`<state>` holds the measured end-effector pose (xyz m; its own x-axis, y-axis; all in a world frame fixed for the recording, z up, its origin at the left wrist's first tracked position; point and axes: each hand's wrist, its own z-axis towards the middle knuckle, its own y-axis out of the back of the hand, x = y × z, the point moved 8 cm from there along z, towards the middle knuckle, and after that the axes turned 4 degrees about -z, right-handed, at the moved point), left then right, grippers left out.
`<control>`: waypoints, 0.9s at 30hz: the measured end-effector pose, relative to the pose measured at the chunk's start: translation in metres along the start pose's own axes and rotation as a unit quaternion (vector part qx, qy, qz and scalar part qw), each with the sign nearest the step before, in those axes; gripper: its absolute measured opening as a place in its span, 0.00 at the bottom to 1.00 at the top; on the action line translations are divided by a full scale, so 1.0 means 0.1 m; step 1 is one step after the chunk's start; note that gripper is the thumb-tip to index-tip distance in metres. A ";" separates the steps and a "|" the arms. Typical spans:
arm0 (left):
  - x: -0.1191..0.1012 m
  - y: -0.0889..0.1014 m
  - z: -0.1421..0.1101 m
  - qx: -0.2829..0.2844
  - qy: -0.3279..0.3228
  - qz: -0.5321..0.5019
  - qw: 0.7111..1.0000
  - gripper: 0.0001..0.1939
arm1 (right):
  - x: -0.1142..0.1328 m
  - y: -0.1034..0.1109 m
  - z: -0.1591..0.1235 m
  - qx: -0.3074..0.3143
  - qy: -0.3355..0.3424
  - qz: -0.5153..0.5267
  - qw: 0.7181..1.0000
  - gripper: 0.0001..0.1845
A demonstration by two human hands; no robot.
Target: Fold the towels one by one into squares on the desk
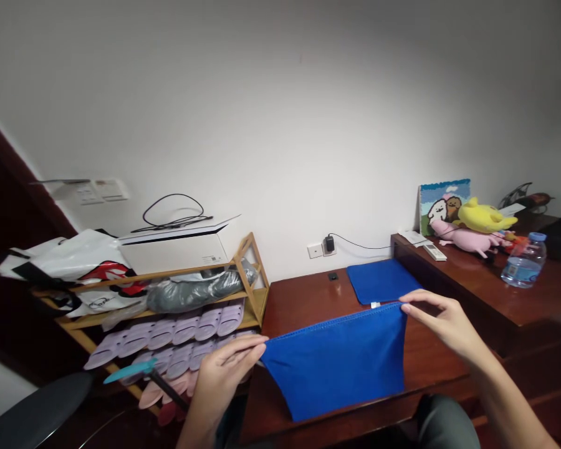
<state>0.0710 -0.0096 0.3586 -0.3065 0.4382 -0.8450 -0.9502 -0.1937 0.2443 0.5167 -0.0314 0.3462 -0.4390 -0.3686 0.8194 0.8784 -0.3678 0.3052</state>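
A blue cloth [336, 365] with a stitched upper edge hangs stretched between my two hands, over the front of the dark red wooden table [299, 299]. My left hand [224, 371] pinches its upper left corner between thumb and fingers. At the upper right corner, my right hand [442, 315] grips the edge the same way and is held a little higher. Behind it, a second blue cloth [381, 280] lies flat on the table near the wall. A small white tag [375, 305] shows just above the upper edge; which cloth it belongs to, I cannot tell.
On the left, a wooden rack [250, 268] holds a white box [177, 249], a white bag [88, 262] and several lilac slippers [196, 327]. A raised wooden surface on the right carries a water bottle [523, 262], plush toys [484, 218] and a remote [434, 251]. A charger [329, 243] is plugged into the wall.
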 end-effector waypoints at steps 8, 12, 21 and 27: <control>0.36 -0.14 -0.03 0.070 0.088 -0.084 0.990 0.17 | -0.18 -0.03 0.39 -0.023 0.008 -0.027 0.999 0.25; 0.99 -0.38 0.19 0.053 0.120 -0.117 0.984 0.19 | -0.59 -0.82 1.14 0.028 -0.012 -0.071 0.997 0.23; 2.93 -0.38 -0.43 -0.061 0.227 0.068 0.970 0.15 | -1.07 -3.24 0.94 0.173 -0.051 -0.111 0.977 0.20; 3.23 -0.16 -0.87 -0.087 0.157 0.186 0.966 0.11 | -1.87 -3.12 -0.40 0.193 -0.036 -0.203 0.959 0.24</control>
<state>-0.0079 0.0586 0.0399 -0.5669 0.0264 -0.8234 -0.7449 -0.4433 0.4986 0.3169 0.1181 0.0777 -0.7577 -0.1962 0.6223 0.6485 -0.1200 0.7517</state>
